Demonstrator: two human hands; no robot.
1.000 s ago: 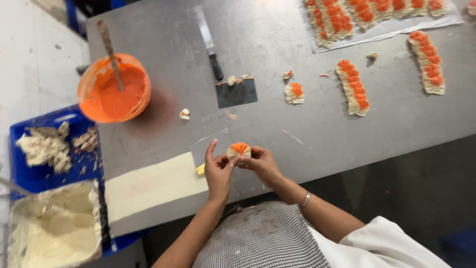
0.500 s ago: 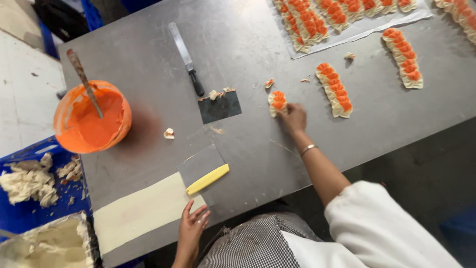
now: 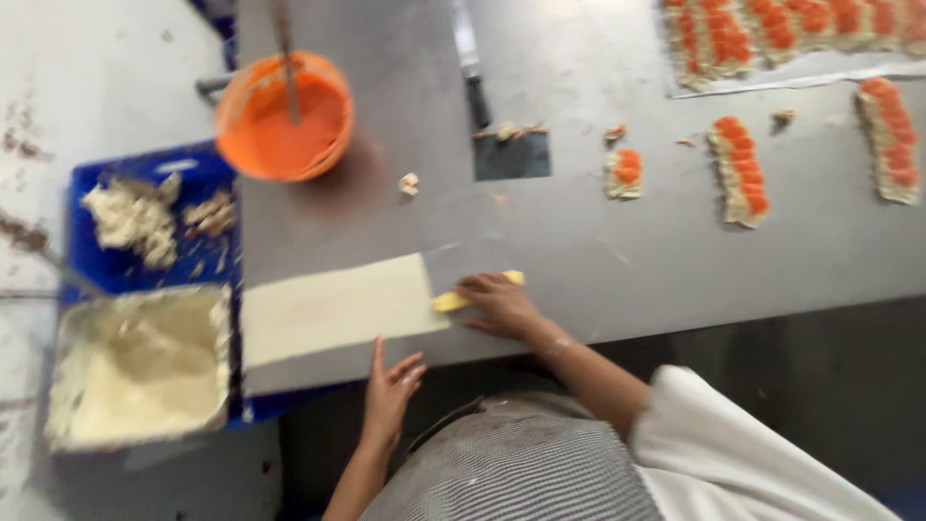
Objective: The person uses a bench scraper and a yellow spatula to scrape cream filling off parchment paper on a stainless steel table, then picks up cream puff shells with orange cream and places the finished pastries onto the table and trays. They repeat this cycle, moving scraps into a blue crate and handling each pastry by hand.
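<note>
The right hand (image 3: 500, 304) lies palm down on the grey steel counter (image 3: 617, 260), its fingers together over a small yellow scraper (image 3: 453, 299). The scraper's ends show at 9 o'clock and 1 o'clock of the hand. Whether the grip is clamped on the scraper or merely rests on it cannot be told; the picture is blurred.

The scraper touches the 3 o'clock end of a pale rectangular dough sheet (image 3: 333, 311), which lies flat along the counter's near edge.

The left hand (image 3: 391, 386) is at 6 o'clock of the dough sheet, fingers spread and apart, fingertips at the counter's edge. It holds nothing.

At 11 o'clock of the sheet stands an orange bowl (image 3: 285, 116) of orange filling with a utensil handle (image 3: 285, 58) standing in it. At 12 o'clock of the right hand, well apart, a knife (image 3: 470, 58) lies above a dark square patch (image 3: 512, 155). A single filled pastry piece (image 3: 626, 174) lies at 1 o'clock, beside a row of orange-topped pieces (image 3: 740, 172).

At 9 o'clock of the counter, a blue crate (image 3: 198, 174) carries dough scraps (image 3: 130, 217). A tray of pale dough (image 3: 135, 362) is just below it.
</note>
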